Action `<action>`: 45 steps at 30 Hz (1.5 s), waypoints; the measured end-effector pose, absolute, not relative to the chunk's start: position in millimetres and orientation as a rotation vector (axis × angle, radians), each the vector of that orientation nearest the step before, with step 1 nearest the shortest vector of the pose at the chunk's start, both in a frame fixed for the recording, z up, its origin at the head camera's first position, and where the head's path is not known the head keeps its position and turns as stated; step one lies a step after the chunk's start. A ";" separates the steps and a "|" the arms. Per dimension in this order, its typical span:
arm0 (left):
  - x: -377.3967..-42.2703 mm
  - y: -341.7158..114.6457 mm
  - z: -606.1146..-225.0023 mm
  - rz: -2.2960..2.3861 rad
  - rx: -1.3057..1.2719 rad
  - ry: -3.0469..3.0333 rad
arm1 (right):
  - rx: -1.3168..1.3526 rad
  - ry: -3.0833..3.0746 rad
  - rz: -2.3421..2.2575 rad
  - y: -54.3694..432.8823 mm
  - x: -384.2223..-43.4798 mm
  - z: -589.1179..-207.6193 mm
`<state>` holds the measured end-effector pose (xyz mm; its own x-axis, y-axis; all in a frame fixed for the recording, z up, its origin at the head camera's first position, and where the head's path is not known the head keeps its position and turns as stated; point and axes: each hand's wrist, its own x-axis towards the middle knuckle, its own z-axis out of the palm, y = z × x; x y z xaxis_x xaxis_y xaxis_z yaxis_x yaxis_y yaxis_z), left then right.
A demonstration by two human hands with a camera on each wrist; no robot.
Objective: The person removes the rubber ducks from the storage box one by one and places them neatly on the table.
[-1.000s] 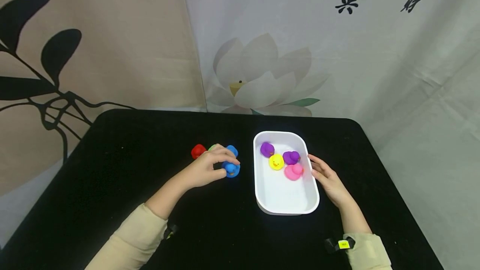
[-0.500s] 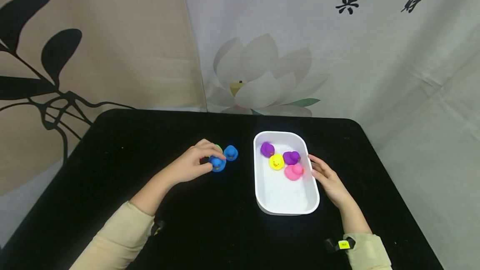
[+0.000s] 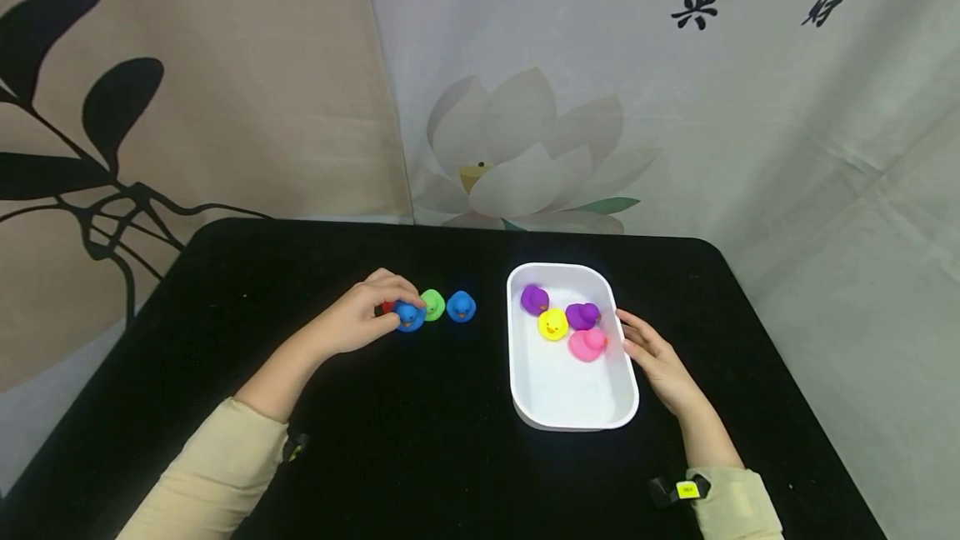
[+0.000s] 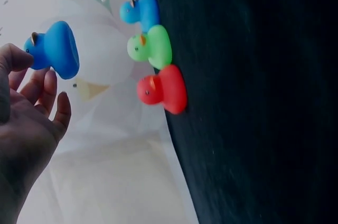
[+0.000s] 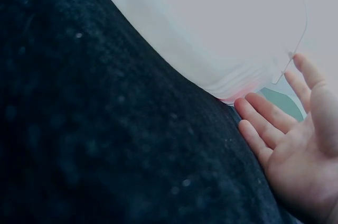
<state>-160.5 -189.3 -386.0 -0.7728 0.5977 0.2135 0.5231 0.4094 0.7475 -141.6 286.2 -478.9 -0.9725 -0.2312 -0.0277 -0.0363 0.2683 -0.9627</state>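
Note:
My left hand [image 3: 360, 311] pinches a blue rubber duck [image 4: 55, 49] by its head, between thumb and fingers. In the left wrist view the duck is held up off the table. Under and beside that hand stand a red duck [image 4: 166, 89], a green duck [image 3: 432, 305] and a second blue duck [image 3: 461, 307] in a row; the head view shows little of the red one. My right hand [image 3: 663, 365] touches the right side of a white tray [image 3: 573, 398] with its fingers extended. In the right wrist view the fingertips meet the tray's outer wall.
Inside the tray are two purple ducks [image 3: 535, 299], a yellow duck [image 3: 552, 324] and a pink duck [image 3: 587, 344]. All stands on a black-covered table [image 3: 420, 457]. A printed curtain [image 3: 300, 107] hangs behind the table's far edge.
The left hand has moved left and slightly away from me with the blue duck, from in front of the other blue duck toward the red one. The right hand and tray stay put.

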 end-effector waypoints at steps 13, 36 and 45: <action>-170.1 -217.3 -390.2 1.269 0.934 2.619 | -0.281 2.338 -1.828 286.1 -139.8 -479.4; -191.2 -253.3 -419.2 1.246 0.720 2.645 | -0.266 2.373 -1.795 287.4 -141.7 -481.4; -197.3 -256.0 -427.3 1.248 0.696 2.627 | -0.257 2.366 -1.797 286.8 -142.0 -480.4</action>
<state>-197.3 -256.0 -427.3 -0.8810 0.4692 0.0607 0.3434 0.5459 0.7642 -142.0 286.8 -480.4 -0.9726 -0.2315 -0.0225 -0.0406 0.2639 -0.9637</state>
